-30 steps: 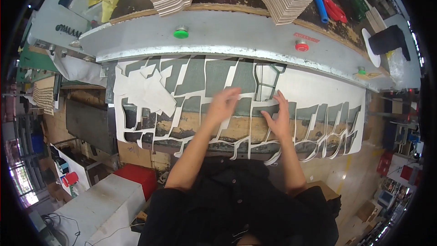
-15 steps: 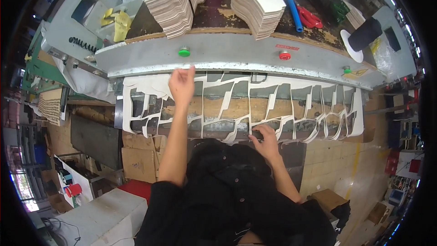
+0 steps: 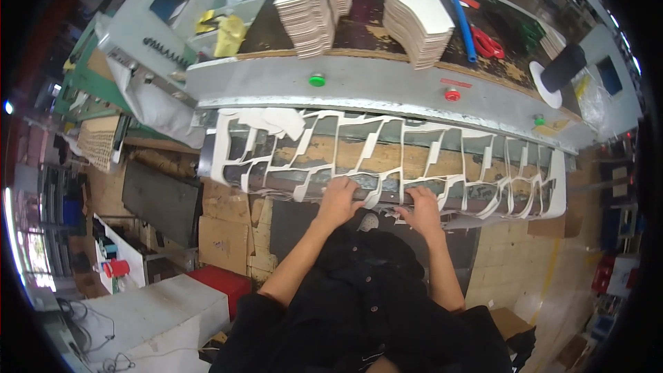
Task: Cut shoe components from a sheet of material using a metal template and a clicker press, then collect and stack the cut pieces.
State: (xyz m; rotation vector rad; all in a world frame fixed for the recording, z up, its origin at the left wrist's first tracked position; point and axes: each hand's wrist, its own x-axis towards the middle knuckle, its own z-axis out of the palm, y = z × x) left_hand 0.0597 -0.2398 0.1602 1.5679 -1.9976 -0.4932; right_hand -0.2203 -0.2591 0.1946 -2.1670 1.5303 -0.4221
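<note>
A white sheet (image 3: 370,144) full of large cut-out openings lies over the worn bed (image 3: 373,159) of a grey machine, its thin strips forming a net. My left hand (image 3: 340,202) is at the near edge, left of the middle, fingers curled over the sheet's strips and thumb toward me. To its right, my right hand (image 3: 421,211) bends its fingers over the same edge, its thumb pointing left. Both hands appear closed on the edge; their fingertips are partly hidden. A loose white flap (image 3: 280,121) is folded over at the sheet's far left.
The machine's grey beam (image 3: 380,86) crosses behind the sheet, with a green button (image 3: 317,80) and a red button (image 3: 452,94). On top stand stacks of cut pieces (image 3: 418,21), a blue tube (image 3: 463,27) and red-handled scissors (image 3: 488,45). Flattened cardboard (image 3: 224,235) lies at lower left.
My left hand has come down from the beam by the green button to the sheet's near edge. My right hand stays at that edge. The whole view has shifted slightly.
</note>
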